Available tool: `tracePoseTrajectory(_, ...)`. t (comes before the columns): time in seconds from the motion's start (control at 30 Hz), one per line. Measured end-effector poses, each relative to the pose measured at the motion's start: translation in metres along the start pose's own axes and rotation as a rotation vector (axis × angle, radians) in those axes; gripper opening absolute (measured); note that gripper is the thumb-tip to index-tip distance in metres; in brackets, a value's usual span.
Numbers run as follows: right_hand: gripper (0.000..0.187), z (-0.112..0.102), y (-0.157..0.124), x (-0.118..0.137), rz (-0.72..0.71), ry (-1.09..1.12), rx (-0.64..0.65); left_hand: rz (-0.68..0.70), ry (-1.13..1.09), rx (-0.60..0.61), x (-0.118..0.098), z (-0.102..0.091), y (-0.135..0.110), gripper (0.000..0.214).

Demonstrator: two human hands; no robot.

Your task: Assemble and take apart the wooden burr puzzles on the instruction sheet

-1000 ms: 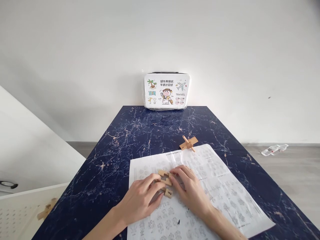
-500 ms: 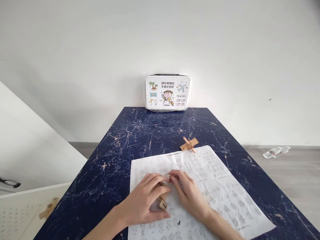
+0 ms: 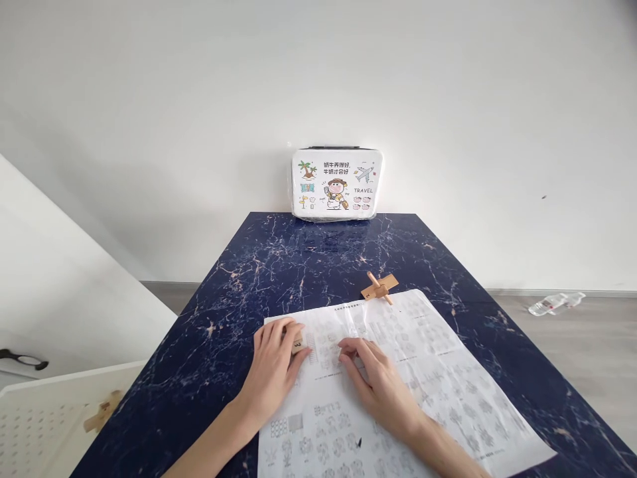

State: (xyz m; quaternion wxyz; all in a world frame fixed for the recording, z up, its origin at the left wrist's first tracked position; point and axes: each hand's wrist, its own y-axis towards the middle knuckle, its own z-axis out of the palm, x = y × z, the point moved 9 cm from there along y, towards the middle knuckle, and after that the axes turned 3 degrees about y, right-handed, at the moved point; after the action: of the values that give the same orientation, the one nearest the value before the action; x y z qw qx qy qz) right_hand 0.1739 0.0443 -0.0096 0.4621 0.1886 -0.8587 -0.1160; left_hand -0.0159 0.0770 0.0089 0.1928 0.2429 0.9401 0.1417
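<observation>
My left hand [image 3: 273,362] is closed over a wooden block [image 3: 297,344] marked "3", at the upper left corner of a printed paper sheet [image 3: 343,392]. Fingers hide most of that block. On the middle of the sheet lies my right hand [image 3: 378,382], its fingers curled in and thumb close to the index finger. Whatever is between those fingertips, if anything, cannot be made out. Beyond the sheet's far edge sits a wooden puzzle piece [image 3: 381,289], a flat bar marked "2" with a thin rod crossing it.
A white cartoon-printed case [image 3: 337,184] stands against the wall at the far end of the dark blue marble-patterned table [image 3: 318,265]. Left of the table, a white perforated basket [image 3: 40,425] holds wooden pieces [image 3: 103,411]. Plastic bottles [image 3: 556,303] lie on the floor at right.
My left hand has moved up and to the left with the block marked "3", away from my right hand. My right hand has stayed almost in place.
</observation>
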Motion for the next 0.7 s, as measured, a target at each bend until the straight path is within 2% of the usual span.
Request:
tracePoseTrajectory(0.17,0.018,-0.002,0.003,-0.001,0.057,0.055,0.003,-0.029,0.071,-0.057,0.015,-0.005,0.001,0.024)
tracePoseTrajectory(0.47,0.027,0.001,0.001,-0.013,0.299,0.291,0.006,-0.045,0.097,-0.085,0.021,-0.004,0.003,0.023)
tracePoseTrajectory(0.7,0.028,0.005,-0.003,-0.006,0.332,0.348,0.007,-0.032,0.129,-0.074,0.025,-0.004,0.007,0.024)
